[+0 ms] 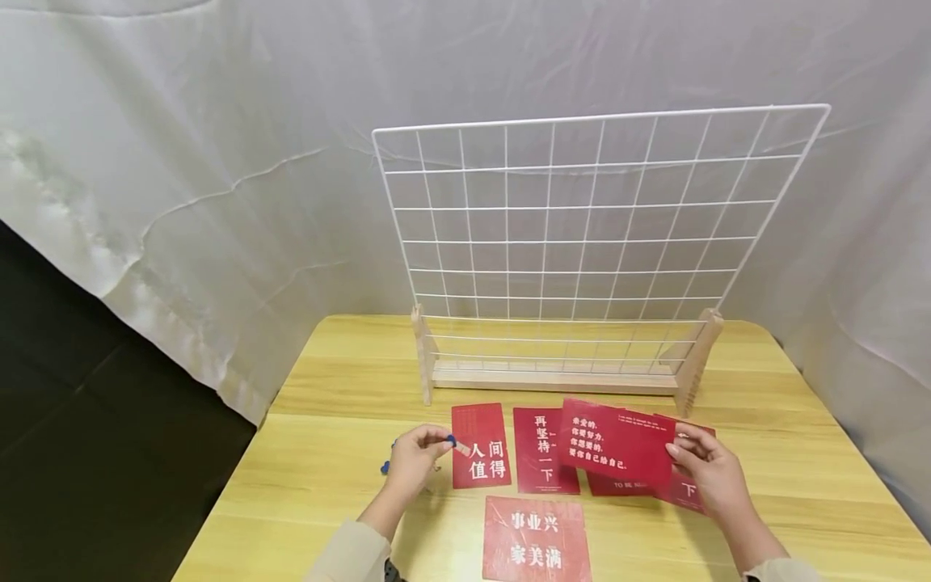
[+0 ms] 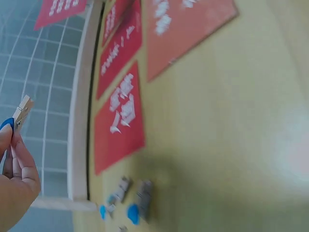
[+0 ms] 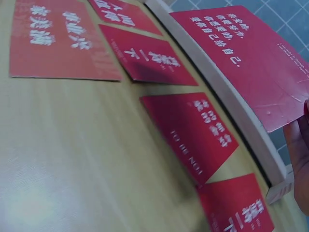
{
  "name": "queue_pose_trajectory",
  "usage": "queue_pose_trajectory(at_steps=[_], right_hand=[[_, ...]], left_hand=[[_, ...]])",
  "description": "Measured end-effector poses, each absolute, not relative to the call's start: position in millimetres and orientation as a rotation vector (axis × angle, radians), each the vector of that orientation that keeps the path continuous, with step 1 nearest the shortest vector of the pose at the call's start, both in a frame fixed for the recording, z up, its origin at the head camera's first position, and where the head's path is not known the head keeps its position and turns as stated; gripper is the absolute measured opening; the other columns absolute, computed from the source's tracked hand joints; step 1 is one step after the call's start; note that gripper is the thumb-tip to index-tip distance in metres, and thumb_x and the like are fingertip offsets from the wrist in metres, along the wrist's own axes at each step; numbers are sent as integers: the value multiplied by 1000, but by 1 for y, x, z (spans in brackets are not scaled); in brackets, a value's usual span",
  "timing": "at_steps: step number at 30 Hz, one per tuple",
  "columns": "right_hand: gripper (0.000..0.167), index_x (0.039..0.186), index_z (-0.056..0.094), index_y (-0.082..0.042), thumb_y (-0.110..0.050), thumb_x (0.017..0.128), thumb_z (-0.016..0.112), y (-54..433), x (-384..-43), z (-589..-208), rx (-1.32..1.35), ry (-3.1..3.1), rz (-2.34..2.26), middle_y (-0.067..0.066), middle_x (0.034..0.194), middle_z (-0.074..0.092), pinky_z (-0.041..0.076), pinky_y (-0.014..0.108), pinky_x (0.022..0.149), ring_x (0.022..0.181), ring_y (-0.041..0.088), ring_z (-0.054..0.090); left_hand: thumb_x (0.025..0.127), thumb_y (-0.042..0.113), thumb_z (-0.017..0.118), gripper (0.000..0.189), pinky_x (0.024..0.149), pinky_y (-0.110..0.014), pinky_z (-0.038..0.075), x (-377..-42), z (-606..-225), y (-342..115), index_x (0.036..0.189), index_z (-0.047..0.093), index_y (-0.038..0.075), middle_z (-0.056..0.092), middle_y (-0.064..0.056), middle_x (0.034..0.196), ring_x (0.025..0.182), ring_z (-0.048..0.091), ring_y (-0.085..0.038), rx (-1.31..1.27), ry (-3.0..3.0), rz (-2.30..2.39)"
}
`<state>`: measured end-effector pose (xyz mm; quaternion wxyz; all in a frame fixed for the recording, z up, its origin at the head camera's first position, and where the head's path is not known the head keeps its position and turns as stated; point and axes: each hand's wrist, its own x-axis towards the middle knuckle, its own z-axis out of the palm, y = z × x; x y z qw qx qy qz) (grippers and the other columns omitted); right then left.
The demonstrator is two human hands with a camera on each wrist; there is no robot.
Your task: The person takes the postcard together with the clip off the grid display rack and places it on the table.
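My left hand [image 1: 416,462] pinches a small wooden clothespin [image 2: 22,112] with a blue decoration on its end, raised above the table. My right hand [image 1: 707,467] grips a red card [image 1: 617,443] with white writing by its right edge, holding it level and off the table. Below, several red cards lie in a row, among them one near the left hand [image 1: 482,446] and one partly covered by the held card [image 1: 534,453]. A lighter red card [image 1: 537,540] lies nearer the front. More blue-topped clothespins [image 2: 140,202] rest on the table under my left hand.
A white wire grid [image 1: 575,218] stands upright in a wooden base [image 1: 553,380] behind the cards. The wooden table [image 1: 291,485] reaches out on both sides. Pale cloth [image 1: 254,121] hangs behind and beside it, with a dark area [image 1: 73,420] at the left.
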<state>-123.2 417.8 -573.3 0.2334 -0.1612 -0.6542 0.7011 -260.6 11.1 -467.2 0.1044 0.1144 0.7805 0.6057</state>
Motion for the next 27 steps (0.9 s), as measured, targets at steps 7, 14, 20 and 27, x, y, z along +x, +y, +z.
queue_pose_trajectory(at_steps=[7,14,20,27], right_hand=[[64,127,43,-13,-26,71,70,408,-101,-567,-453,-1811,1989,-6,80,58,49,23,55,66,4,57],[49,126,45,-14,-3,81,58,393,-76,-549,-413,-1800,2059,-7,78,60,50,24,56,67,4,57],[39,111,57,-29,-4,80,59,381,-57,-542,-453,-1811,2114,-6,77,59,49,22,58,69,3,56],[36,91,55,-46,-18,73,68,379,-41,-539,-796,-1968,2085,-5,74,58,49,25,59,66,7,55]], left_hand=[[76,-1,61,13,61,-26,48,-251,-480,-10,88,59,-7,59,-9,81,72,54,-16,344,2271,1793],[74,-5,60,15,67,-28,49,-240,-494,-20,88,59,-9,60,-12,82,75,56,-19,358,2275,1740],[72,-4,61,14,65,-26,48,-230,-506,-32,86,59,-8,60,-9,79,73,56,-19,303,2309,1696],[71,-5,62,15,62,-23,48,-227,-516,-47,85,59,-8,58,-8,76,70,54,-15,187,2311,1672]])
